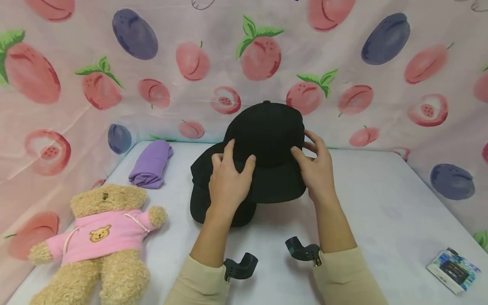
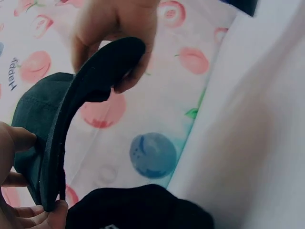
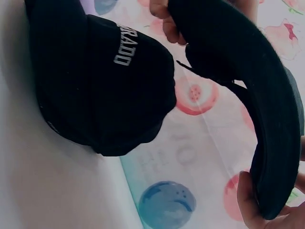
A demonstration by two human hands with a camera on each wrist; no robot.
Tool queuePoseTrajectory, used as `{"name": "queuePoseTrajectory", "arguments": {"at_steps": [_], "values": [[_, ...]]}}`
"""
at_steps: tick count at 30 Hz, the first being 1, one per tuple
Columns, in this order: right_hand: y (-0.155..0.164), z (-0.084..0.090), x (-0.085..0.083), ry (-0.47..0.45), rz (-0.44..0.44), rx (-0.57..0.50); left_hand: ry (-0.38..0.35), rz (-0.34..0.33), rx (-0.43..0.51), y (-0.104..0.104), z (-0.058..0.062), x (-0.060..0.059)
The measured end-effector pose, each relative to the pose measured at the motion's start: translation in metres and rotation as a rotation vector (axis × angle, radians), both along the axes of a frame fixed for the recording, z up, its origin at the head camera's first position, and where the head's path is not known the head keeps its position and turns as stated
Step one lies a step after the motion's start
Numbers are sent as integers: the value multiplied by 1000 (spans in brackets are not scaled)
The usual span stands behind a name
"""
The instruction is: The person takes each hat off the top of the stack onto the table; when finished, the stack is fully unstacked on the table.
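Both hands hold a black cap [image 1: 268,135] up above the white table [image 1: 381,212], its brim toward me. My left hand [image 1: 228,178] grips the left side of the brim, thumb on top. My right hand [image 1: 314,163] pinches the right side where brim meets crown. In the left wrist view the brim [image 2: 71,119] shows edge-on, with my left fingers [image 2: 19,210] at its lower end and my right hand [image 2: 114,28] at its upper end. A second black cap [image 1: 200,203] lies on the table under the first; white lettering shows on it [image 3: 100,81].
A teddy bear in a pink hoodie [image 1: 99,237] lies at the front left. A folded purple cloth [image 1: 150,165] sits at the back left. A small printed box [image 1: 451,269] is at the front right. Fruit-print fabric [image 1: 381,84] walls the table on three sides.
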State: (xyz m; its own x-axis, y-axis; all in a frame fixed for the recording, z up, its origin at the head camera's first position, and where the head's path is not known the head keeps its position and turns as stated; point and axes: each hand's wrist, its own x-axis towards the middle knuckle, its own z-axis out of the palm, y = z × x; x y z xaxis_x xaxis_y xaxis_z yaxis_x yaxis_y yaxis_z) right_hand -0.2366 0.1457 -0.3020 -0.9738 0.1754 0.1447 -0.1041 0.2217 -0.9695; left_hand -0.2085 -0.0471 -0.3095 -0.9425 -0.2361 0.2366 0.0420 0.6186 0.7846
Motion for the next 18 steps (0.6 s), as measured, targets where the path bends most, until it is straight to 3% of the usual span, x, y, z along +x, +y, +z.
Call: {"name": "queuePoseTrajectory", "arguments": {"at_steps": [10, 18], "values": [[7, 3, 1, 42, -34, 29, 39, -18, -13, 12, -1, -6], [22, 1, 7, 21, -77, 59, 36, -64, 1, 27, -4, -9]]}}
